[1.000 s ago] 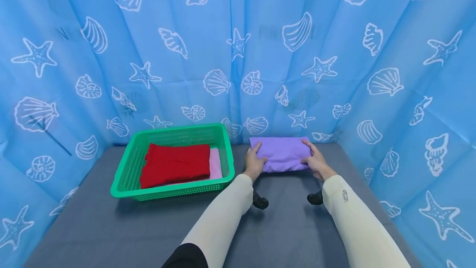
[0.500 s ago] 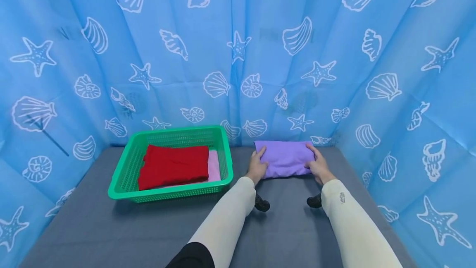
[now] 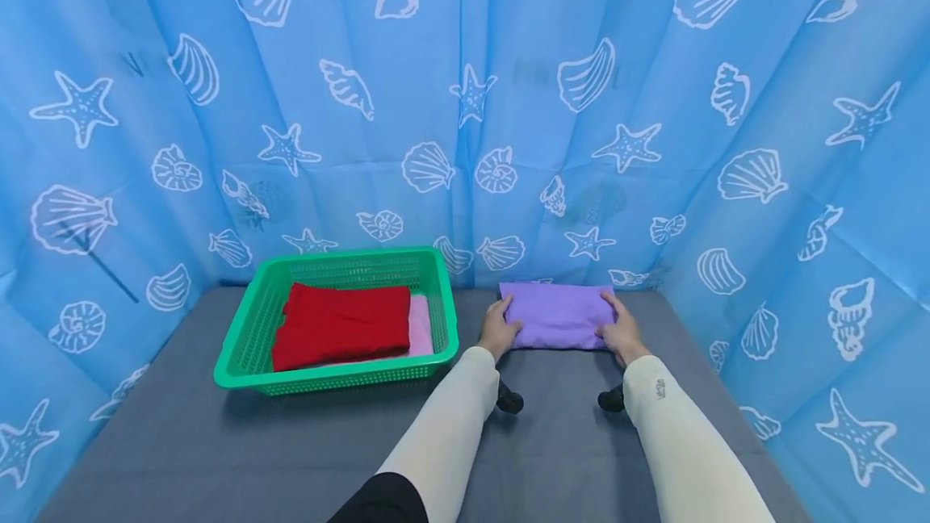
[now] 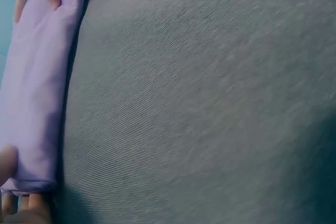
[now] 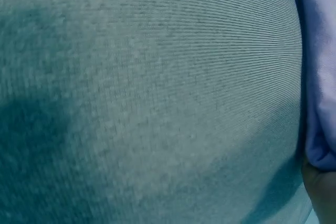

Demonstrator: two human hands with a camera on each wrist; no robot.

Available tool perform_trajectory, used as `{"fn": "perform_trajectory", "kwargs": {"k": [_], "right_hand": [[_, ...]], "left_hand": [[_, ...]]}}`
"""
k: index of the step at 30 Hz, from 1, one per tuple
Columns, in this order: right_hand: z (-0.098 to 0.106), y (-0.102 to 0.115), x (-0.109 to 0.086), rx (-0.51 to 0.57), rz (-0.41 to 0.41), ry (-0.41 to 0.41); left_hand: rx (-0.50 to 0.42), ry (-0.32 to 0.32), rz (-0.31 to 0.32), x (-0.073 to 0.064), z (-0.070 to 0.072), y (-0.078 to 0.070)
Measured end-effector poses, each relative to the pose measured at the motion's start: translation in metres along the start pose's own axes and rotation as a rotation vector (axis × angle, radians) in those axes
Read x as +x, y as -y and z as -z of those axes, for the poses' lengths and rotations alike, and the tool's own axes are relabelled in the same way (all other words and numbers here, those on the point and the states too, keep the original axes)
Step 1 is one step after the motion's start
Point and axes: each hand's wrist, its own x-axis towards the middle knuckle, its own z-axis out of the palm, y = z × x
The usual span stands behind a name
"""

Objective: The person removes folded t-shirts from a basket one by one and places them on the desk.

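The purple cloth (image 3: 555, 320) looks matt, the green basket (image 3: 341, 376) plastic.

Left sleeve: long cream fabric sleeve (image 3: 439, 430), its cuff just behind the left grip (image 3: 499, 329)
Upper left arm: black cloth (image 3: 383, 500) with a curved edge, farther behind that grip
Right sleeve: matching cream fabric tube (image 3: 693, 446), behind the right grip (image 3: 622, 332)
Cuff marking: small grey print (image 3: 660, 389), illegible
Wrists: black rounded knobs (image 3: 510, 401), one behind each grip

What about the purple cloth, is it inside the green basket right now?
No, the head view shows the purple cloth to the right of the green basket, wholly outside it.
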Motion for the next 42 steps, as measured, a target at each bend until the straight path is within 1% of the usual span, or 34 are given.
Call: {"fn": "perform_trajectory", "kwargs": {"k": [2,3,7,11,15,18,20,22,25,27,29,33,34,36,39,41,42], "right_hand": [[0.000,-0.002,0.002,-0.036,-0.007,0.001],[0.001,-0.003,0.003,-0.039,-0.011,0.022],[0.004,-0.007,0.000,-0.033,-0.020,0.016],[0.004,-0.011,-0.004,-0.022,-0.023,0.002],[0.002,-0.012,-0.008,-0.036,-0.005,-0.028],[0.000,-0.010,-0.013,-0.030,0.036,-0.079],[-0.001,-0.007,-0.016,-0.013,0.083,-0.128],[-0.002,-0.003,-0.020,0.019,0.138,-0.171],[-0.007,0.004,-0.028,0.056,0.207,-0.197],[-0.012,0.010,-0.035,0.086,0.249,-0.188],[-0.017,0.017,-0.042,0.127,0.291,-0.171],[-0.030,0.036,-0.058,0.257,0.380,-0.119],[-0.033,0.042,-0.063,0.296,0.392,-0.102],[-0.039,0.054,-0.072,0.383,0.414,-0.058],[-0.046,0.070,-0.085,0.485,0.432,-0.001],[-0.050,0.081,-0.096,0.513,0.449,0.020],[-0.052,0.086,-0.102,0.513,0.462,0.021]], "left_hand": [[-0.010,0.017,0.017,-0.003,0.002,0.000],[-0.021,0.026,0.029,-0.005,0.003,0.000],[-0.037,0.060,0.077,-0.010,0.007,-0.003],[-0.098,0.061,0.087,-0.013,0.005,0.000],[-0.184,0.047,0.112,-0.017,0.003,0.008],[-0.254,0.028,0.116,-0.021,0.004,0.012],[-0.290,0.018,0.111,-0.024,0.006,0.013],[-0.360,0.020,0.108,-0.028,0.008,0.014],[-0.429,0.023,0.118,-0.033,0.011,0.013],[-0.465,0.027,0.133,-0.037,0.013,0.012],[-0.472,0.026,0.141,-0.043,0.017,0.009],[-0.537,0.042,0.140,-0.053,0.028,0.004],[-0.564,0.056,0.136,-0.056,0.032,0.002],[-0.619,0.088,0.147,-0.063,0.039,-0.002],[-0.660,0.153,0.189,-0.075,0.050,-0.010],[-0.662,0.199,0.212,-0.084,0.056,-0.015],[-0.657,0.219,0.212,-0.088,0.059,-0.018]]}}
